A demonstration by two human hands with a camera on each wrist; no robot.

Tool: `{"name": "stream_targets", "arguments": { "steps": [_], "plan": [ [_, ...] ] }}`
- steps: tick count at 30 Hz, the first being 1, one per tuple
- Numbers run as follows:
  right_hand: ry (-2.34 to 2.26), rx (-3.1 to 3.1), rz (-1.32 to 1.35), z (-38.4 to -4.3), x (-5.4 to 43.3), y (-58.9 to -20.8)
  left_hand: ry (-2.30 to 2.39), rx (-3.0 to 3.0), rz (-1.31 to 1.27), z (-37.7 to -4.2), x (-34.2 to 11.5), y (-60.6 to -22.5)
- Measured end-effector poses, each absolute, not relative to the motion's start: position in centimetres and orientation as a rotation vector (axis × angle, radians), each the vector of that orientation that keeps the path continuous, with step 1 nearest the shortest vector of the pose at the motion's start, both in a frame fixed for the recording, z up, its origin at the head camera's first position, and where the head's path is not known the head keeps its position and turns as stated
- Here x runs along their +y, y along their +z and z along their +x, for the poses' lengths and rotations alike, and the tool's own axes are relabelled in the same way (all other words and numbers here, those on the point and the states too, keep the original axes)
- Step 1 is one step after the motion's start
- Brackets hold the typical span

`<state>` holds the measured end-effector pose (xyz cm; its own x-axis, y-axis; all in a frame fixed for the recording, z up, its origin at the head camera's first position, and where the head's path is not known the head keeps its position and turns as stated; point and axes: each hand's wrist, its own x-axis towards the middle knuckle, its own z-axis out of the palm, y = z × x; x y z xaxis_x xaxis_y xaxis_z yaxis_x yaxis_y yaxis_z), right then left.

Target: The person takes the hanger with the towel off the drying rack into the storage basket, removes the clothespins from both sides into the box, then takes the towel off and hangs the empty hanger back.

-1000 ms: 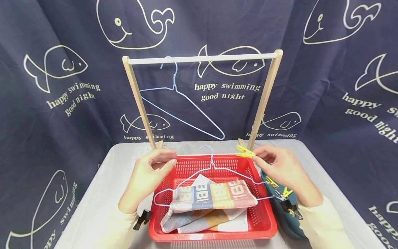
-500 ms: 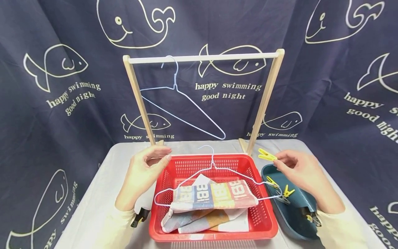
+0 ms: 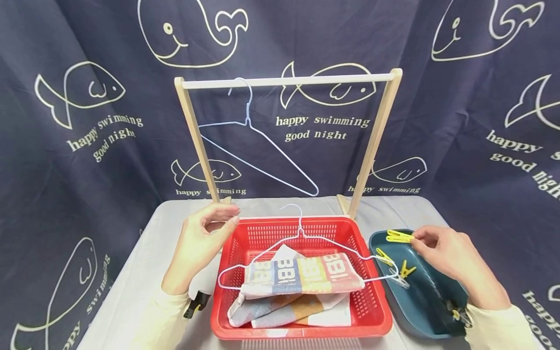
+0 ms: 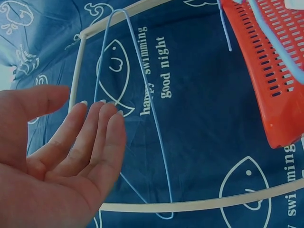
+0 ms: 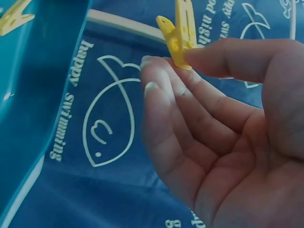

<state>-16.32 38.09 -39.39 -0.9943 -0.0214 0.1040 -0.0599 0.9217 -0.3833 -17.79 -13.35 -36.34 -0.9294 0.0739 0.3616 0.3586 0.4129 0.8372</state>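
Observation:
Between thumb and fingertips, my right hand (image 3: 455, 255) pinches a yellow clothespin (image 3: 399, 236) over the far end of a dark teal tray (image 3: 420, 291). In the right wrist view the clothespin (image 5: 183, 33) sticks up from the fingertips. My left hand (image 3: 201, 243) is held loosely at the left of a red basket (image 3: 380, 321), nothing in its grasp. Across that basket lies a pale wire hanger (image 3: 262, 253) with a patterned cloth (image 3: 302, 277) folded over its lower bar; more cloth lies beneath. The hanger's right end reaches over the tray's rim.
Several more clothespins, including a yellow one (image 3: 408, 269) and a whitish one (image 3: 400, 281), lie in the tray. Behind the basket stands a wooden rack (image 3: 376, 141) with a white rod (image 3: 306, 81). A blue hanger (image 3: 280, 150) hangs from the rod.
My right hand has moved right and toward me with the yellow clothespin, from above the basket's far right corner to over the tray. My left hand has drawn back slightly to the left.

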Motion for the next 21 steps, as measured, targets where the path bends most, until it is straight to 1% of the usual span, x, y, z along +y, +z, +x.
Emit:
{"name": "stream_targets", "arguments": {
  "steps": [10,21],
  "plan": [
    [0.56,-3.012,0.087,-16.4,39.4,-41.9,-1.48,-2.489,-0.444,-19.1,-13.3,-37.5],
    [0.539,-3.049,0.166,-16.6,39.2,-42.5,-1.431,-2.565,-0.465,-20.4,-13.1,-39.4]
  ]
}}
